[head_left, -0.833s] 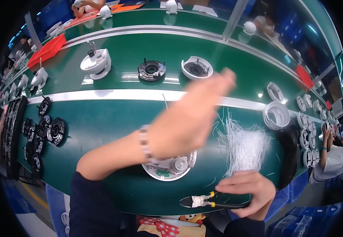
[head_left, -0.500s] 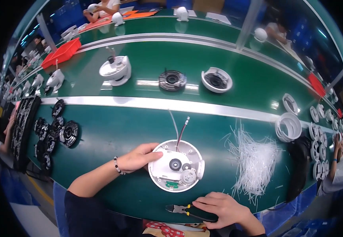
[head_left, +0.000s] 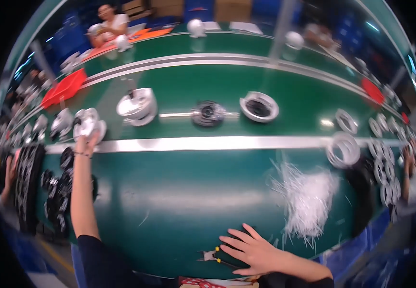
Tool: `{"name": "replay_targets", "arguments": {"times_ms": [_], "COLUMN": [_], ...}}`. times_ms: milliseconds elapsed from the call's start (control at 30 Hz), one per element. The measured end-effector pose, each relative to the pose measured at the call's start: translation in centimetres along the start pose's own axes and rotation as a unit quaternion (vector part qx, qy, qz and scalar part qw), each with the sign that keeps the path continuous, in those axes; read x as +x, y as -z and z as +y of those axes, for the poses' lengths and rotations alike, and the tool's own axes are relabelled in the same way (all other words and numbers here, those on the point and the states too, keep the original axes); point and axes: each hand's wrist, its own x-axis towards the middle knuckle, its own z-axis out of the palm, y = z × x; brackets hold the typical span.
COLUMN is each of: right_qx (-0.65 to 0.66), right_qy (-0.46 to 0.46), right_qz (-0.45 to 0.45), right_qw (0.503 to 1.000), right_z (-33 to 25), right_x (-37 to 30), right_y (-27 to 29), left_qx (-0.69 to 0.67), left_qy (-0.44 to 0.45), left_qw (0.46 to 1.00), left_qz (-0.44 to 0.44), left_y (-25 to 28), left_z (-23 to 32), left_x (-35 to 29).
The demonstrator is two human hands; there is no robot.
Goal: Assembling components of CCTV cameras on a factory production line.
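Note:
My left arm reaches far to the left, and my left hand (head_left: 86, 145) is at the near side of a round white plastic housing (head_left: 87, 124) on the green conveyor. Its fingers are around the housing's lower edge, somewhat blurred. My right hand (head_left: 253, 252) lies with fingers spread near the table's front edge, over the handles of the diagonal cutters (head_left: 209, 255). Their metal jaws and yellow-marked grips show to its left; the palm hides part of the handles.
A heap of thin white cable ties (head_left: 311, 201) lies right of centre. Black round parts (head_left: 66, 185) cluster at the left. On the conveyor stand another white housing (head_left: 137, 108), a black disc (head_left: 208, 114) and a white bowl-shaped shell (head_left: 259, 106). White rings (head_left: 343, 150) sit at right.
My left hand has carried the white housing from the table's middle to the conveyor at far left. My right hand has spread its fingers and shifted slightly left over the cutters.

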Motion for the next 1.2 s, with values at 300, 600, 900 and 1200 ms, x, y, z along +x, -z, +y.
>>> {"name": "replay_targets", "arguments": {"times_ms": [300,600,900,1200], "right_qx": [-0.193,-0.331,-0.304,-0.386], "right_qy": [-0.161,-0.602,-0.523,-0.414], "right_qz": [0.317,0.105,0.159,0.242], "right_qw": [0.915,0.719,0.78,0.788], "right_z": [4.9,17.3,15.1,8.0], "right_x": [-4.6,-15.6,-12.7,-5.6], "right_y": [7.5,13.4,12.1,14.3], "left_qx": [0.119,0.544,0.534,0.245], "left_qy": [-0.107,-0.345,-0.121,0.122], "left_qw": [0.986,0.724,0.808,0.912], "left_qz": [0.042,-0.246,-0.219,-0.307], "left_y": [-6.8,-22.9,-27.8,-26.7], "left_z": [-6.0,-15.8,-20.0,-16.1], "left_x": [-0.4,-12.7,-9.7,-14.9]}}
